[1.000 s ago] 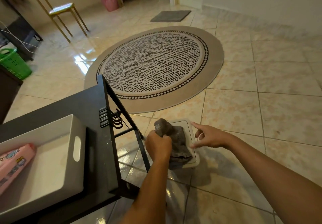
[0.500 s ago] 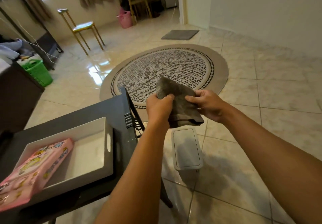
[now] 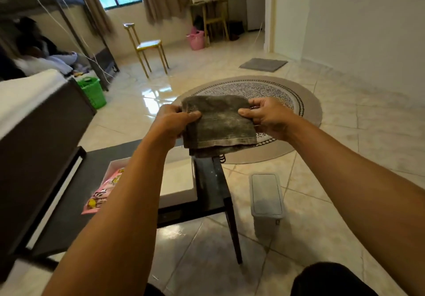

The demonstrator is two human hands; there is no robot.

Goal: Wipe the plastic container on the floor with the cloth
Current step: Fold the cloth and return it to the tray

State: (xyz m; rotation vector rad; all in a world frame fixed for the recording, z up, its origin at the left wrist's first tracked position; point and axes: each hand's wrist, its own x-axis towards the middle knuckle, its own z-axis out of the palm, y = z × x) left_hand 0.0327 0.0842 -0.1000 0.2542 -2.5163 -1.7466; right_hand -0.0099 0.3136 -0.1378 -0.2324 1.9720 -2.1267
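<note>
The plastic container [image 3: 266, 200] stands lidded on the floor at four o'clock, beside the black table [image 3: 213, 194], now untouched. Since a second ago the cloth [image 3: 218, 123] has lifted off it; left hand [image 3: 174, 123] and right hand [image 3: 268, 118] pinch its edges, seemingly refolding. The container's sides are barely visible.

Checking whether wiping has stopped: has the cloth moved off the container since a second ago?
Yes. The cloth has risen off the container on the floor.
</note>
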